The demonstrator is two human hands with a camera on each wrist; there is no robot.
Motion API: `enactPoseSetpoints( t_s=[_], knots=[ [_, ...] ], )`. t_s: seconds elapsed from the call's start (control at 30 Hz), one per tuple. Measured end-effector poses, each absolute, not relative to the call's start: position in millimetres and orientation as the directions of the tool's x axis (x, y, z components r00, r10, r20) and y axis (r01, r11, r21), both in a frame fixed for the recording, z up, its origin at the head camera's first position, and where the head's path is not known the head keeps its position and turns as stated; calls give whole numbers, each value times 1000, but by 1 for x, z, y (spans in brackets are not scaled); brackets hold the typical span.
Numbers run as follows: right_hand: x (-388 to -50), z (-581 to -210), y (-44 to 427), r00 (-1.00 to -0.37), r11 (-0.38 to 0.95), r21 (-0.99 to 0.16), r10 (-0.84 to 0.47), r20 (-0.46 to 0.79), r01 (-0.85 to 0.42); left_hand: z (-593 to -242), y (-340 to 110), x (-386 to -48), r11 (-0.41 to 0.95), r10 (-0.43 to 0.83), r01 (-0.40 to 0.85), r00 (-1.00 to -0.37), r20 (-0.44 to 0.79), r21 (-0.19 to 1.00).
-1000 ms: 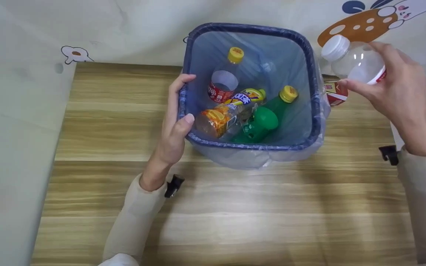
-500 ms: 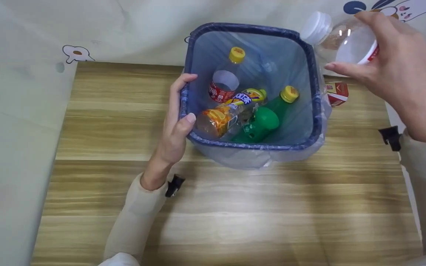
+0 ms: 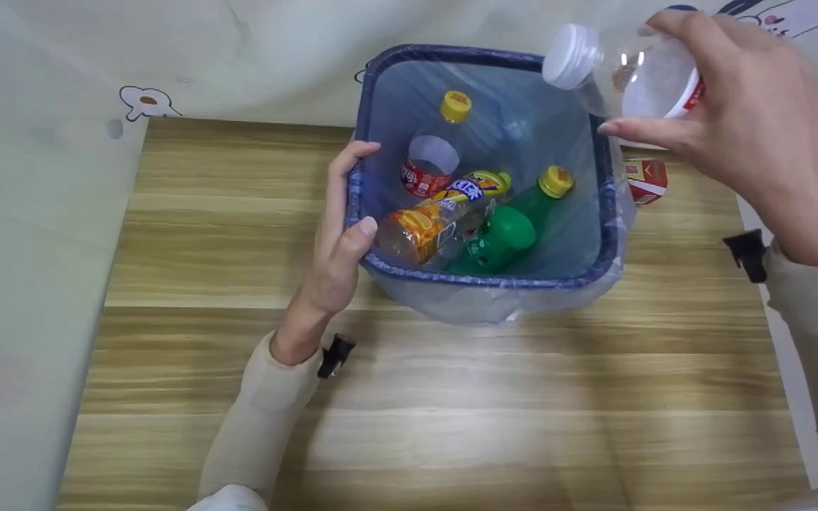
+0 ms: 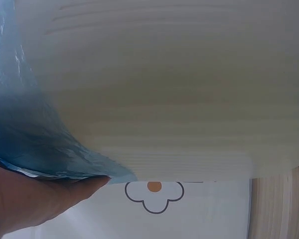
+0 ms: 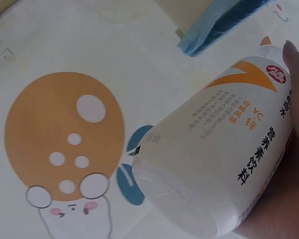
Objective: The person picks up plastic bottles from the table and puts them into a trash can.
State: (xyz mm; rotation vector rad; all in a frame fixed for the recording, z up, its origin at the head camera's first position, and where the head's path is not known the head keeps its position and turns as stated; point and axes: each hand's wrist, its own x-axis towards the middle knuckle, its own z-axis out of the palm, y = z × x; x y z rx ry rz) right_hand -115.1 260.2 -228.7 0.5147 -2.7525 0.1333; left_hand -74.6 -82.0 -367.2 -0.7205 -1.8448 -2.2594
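My left hand [image 3: 334, 266] grips the left rim of a trash bin [image 3: 480, 282] lined with a translucent bag, thumb and a finger over the edge. In the left wrist view the bin's pale wall [image 4: 164, 109] fills most of the picture. My right hand [image 3: 771, 128] holds a clear plastic drink bottle [image 3: 654, 85] by its body, white cap pointing left over the bin's back right corner. Its white and orange label [image 5: 229, 114] shows in the right wrist view. Inside the bin lie a yellow-capped bottle [image 3: 429, 170], an orange-labelled bottle [image 3: 427, 227] and green plastic bottles [image 3: 512, 231].
A small red carton [image 3: 647, 181] stands on the wood-grain table [image 3: 203, 355], just right of the bin. Behind the table hangs a pale cloth [image 3: 253, 64] with cartoon prints. Black clips [image 3: 336, 356] are attached at both sleeve cuffs.
My right hand has carried the bottle left and slightly up, from right of the bin to over its back right corner. My left hand has stayed on the rim.
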Motion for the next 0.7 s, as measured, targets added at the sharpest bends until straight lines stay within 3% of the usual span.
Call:
enactPoseSetpoints(
  t_s=[0.17, 0.4, 0.7],
  knots=[
    [-125, -223, 243, -835, 889, -1, -429, 344, -458, -368, -81, -76, -245, 196, 391, -876, 441, 887],
    [-140, -218, 204, -710, 748, 36, -642, 290, -662, -369, -78, -75, -258, 196, 386, -877, 439, 886],
    [-140, -223, 184, -667, 683, 14, -717, 202, -730, -369, -75, -75, -262, 212, 378, -875, 435, 888]
  ],
)
